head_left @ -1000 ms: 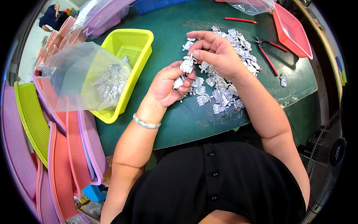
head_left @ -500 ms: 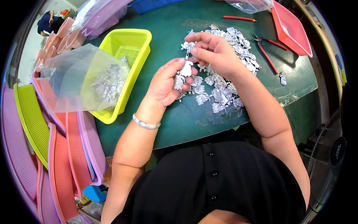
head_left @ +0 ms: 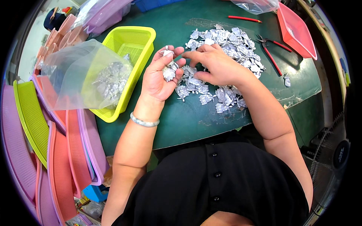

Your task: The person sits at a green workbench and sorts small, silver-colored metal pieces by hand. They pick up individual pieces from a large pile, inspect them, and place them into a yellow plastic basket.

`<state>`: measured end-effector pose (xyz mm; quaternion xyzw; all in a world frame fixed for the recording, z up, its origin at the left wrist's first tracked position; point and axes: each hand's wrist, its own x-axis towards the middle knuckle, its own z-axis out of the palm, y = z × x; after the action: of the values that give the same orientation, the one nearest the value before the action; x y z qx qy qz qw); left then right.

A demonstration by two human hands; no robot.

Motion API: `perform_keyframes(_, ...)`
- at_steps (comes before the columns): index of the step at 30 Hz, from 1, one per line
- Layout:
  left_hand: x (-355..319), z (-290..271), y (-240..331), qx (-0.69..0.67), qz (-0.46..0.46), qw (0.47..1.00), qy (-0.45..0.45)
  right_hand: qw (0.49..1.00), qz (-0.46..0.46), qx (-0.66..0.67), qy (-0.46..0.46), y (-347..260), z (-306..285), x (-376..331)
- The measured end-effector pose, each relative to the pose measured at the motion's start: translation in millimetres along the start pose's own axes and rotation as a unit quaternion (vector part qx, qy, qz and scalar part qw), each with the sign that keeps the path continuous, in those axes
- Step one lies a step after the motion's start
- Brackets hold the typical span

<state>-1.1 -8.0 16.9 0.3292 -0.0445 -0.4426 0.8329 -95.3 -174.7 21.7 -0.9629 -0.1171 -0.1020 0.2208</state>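
Note:
Silvery cast metal pieces (head_left: 169, 71), small, flat and jagged in outline, rest in my left hand (head_left: 156, 77), its palm turned up and the fingers curled round them. Over the near left part of a loose heap of such pieces (head_left: 230, 41) is my right hand (head_left: 218, 66). Its thumb and fingers are apart, with nothing visible between them; the fingertips point toward the left hand. Left of my hands, a clear plastic bag (head_left: 81, 81) with more silvery pieces lies in a yellow-green mesh basket (head_left: 151, 39).
Red-handled cutting pliers (head_left: 272, 60), a single metal piece (head_left: 287, 80) and a red pencil-like stick (head_left: 245, 19) lie on the green table (head_left: 181, 130). A pink tray (head_left: 296, 34) stands far right. Stacked baskets (head_left: 62, 169) crowd the left; a fan (head_left: 332, 158) is at right.
My left hand has moved a little left and away from the right one, carrying its pieces. The right hand has come down nearer the heap.

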Motion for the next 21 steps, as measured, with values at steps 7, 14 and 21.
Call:
perform_keyframes(7, 2.4, -3.3, 0.5, 0.035, 0.01, 0.999, 0.009, 0.998, 0.003, 0.041, -0.038, 0.3, -5.0, -0.5)
perform_keyframes(14, 3.8, 0.3, -2.8, 0.115, 0.001, 0.993, 0.031, 0.958, 0.107, 0.255, 0.071, 5.4, -6.0, 2.1)
perform_keyframes(21, -2.0, 11.3, -4.4, 0.213, -0.076, 0.974, 0.019, 0.868, 0.139, 0.467, 0.097, 3.7, -10.5, 4.7)
